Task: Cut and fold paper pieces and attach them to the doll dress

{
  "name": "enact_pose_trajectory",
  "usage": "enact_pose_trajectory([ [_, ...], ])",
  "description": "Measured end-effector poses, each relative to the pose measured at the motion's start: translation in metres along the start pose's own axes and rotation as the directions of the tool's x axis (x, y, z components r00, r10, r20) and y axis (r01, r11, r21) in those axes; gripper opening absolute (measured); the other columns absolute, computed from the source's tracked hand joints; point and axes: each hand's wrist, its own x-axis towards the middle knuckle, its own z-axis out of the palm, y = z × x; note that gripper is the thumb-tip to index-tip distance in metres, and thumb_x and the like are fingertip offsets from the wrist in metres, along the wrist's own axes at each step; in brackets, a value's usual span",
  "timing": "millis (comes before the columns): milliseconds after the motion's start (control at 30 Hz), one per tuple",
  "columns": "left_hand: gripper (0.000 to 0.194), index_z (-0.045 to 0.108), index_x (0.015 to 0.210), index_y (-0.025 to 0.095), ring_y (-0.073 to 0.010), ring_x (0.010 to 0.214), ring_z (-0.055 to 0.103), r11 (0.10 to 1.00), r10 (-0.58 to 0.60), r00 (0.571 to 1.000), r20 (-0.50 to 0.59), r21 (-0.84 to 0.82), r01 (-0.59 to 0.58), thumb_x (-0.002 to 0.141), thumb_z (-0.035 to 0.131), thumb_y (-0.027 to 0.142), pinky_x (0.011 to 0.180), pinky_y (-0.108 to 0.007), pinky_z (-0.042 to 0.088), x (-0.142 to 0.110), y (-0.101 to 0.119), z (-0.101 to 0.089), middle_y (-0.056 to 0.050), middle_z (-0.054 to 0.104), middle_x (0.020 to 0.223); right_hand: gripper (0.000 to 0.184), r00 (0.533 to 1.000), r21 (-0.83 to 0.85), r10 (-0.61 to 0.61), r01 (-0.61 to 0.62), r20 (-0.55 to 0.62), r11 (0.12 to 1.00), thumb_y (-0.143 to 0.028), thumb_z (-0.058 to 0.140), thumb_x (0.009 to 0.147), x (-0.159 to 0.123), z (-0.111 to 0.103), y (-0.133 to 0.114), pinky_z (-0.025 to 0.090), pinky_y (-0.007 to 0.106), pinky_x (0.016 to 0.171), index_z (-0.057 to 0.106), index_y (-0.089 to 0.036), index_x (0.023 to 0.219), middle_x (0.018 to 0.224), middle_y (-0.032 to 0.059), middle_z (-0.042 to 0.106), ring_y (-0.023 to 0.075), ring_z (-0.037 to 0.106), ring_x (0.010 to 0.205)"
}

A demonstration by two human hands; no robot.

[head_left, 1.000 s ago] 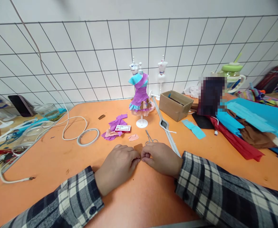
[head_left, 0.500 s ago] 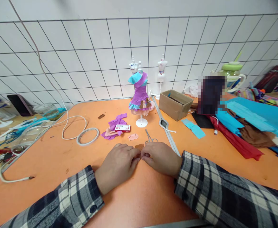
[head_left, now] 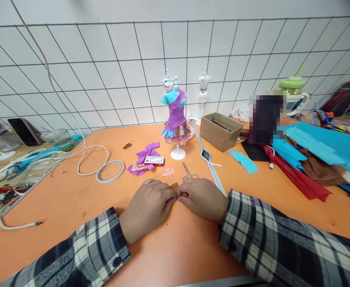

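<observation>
My left hand (head_left: 152, 203) and my right hand (head_left: 203, 198) meet low over the table, fingertips pinched together. Between them a small piece of brown crepe paper (head_left: 174, 186) shows just beyond the fingers; most of it is hidden. Small scissors (head_left: 188, 172) lie right behind my right hand. Past my left hand are a pink scrap (head_left: 167, 172), a small red-and-white box (head_left: 154, 160) and purple crepe paper scraps (head_left: 147, 153). Farther back stands a mini dress form (head_left: 177, 115) in a purple, blue and brown ruffled paper dress.
A tape roll (head_left: 110, 171) and white cable (head_left: 82, 161) lie on the left of the orange table (head_left: 82, 239). To the right are a cardboard box (head_left: 221, 133), a blue paper piece (head_left: 243, 161), a folding ruler-like strip (head_left: 210, 163) and coloured crepe paper (head_left: 297, 175). Another dress form (head_left: 204, 91) stands behind.
Both hands stay almost in place, still pinched together. The visible bit of brown paper between them has shifted slightly and changed its angle.
</observation>
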Motion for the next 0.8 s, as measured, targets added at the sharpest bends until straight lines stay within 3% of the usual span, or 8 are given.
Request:
enact_pose_trajectory([
  [233,0.023,0.071,0.09,0.022,-0.022,0.082,0.062,0.999,-0.013,1.0,-0.007,0.032,0.014,0.093,0.049,0.026,0.078,-0.038,0.04,0.001,-0.0014,0.0005,-0.005,0.069,0.081,0.014,1.0,-0.063,0.018,-0.018,0.004,0.998,-0.03,0.059,0.087,0.0004,-0.0029,-0.0027,0.033,0.029,0.067,0.069,-0.023,0.079,0.078,0.0014,0.065,0.0173,0.054,0.077],
  [467,0.022,0.071,0.091,0.024,-0.0203,0.081,0.062,0.998,0.019,1.0,-0.024,0.055,-0.018,0.093,0.05,0.025,0.078,-0.038,0.038,-0.0002,-0.0012,-0.0004,-0.003,0.068,0.079,0.008,0.999,-0.01,0.008,-0.008,-0.034,1.0,-0.026,0.06,0.084,-0.0012,-0.0023,-0.0011,0.035,0.027,0.071,0.068,-0.023,0.085,0.08,-0.0004,0.066,0.0155,0.055,0.078],
  [800,0.019,0.071,0.092,0.022,-0.0209,0.083,0.062,0.999,-0.025,0.999,-0.04,0.021,0.026,0.092,0.052,0.026,0.08,-0.038,0.039,0.0006,-0.0003,0.0007,-0.003,0.07,0.081,0.013,0.999,-0.011,0.038,-0.038,-0.019,0.999,-0.025,0.057,0.084,0.0001,-0.0032,-0.0029,0.034,0.026,0.068,0.069,-0.023,0.078,0.077,0.0003,0.066,0.0151,0.054,0.076],
])
